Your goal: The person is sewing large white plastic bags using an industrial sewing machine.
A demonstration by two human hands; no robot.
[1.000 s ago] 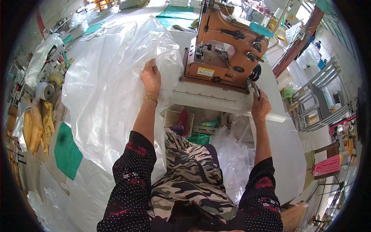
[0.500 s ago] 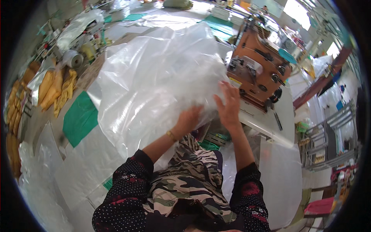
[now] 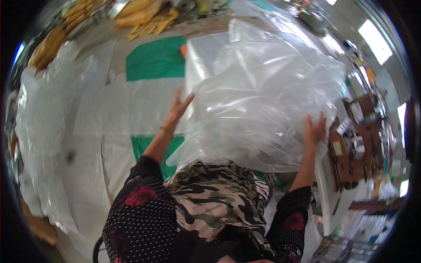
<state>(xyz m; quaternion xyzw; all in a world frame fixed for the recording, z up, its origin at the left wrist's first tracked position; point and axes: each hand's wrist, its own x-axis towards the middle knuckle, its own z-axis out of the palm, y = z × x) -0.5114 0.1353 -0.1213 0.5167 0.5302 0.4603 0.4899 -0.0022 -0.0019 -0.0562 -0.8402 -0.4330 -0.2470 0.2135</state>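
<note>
A large crumpled sheet of clear plastic film (image 3: pixel 263 83) spreads in front of me and hangs over the table's near edge by my lap. Beside its left edge is my left hand (image 3: pixel 177 109), fingers stretched out and thumb apart, with nothing in its grasp. On the film's right part rests my right hand (image 3: pixel 315 130), its fingers spread and open against the plastic. The film's folds hide most of the surface under it.
A brown sewing machine (image 3: pixel 362 151) stands to the right on a white tabletop (image 3: pixel 325 197). Green sheets (image 3: pixel 155 59) lie to the left, beside a heap of clear plastic (image 3: pixel 41 131). Yellow-orange bundles (image 3: pixel 139 15) lie at the far left.
My view has turned left, and the sewing machine now sits farther right. My hands have moved apart, the left to the film's left edge, the right to its right side.
</note>
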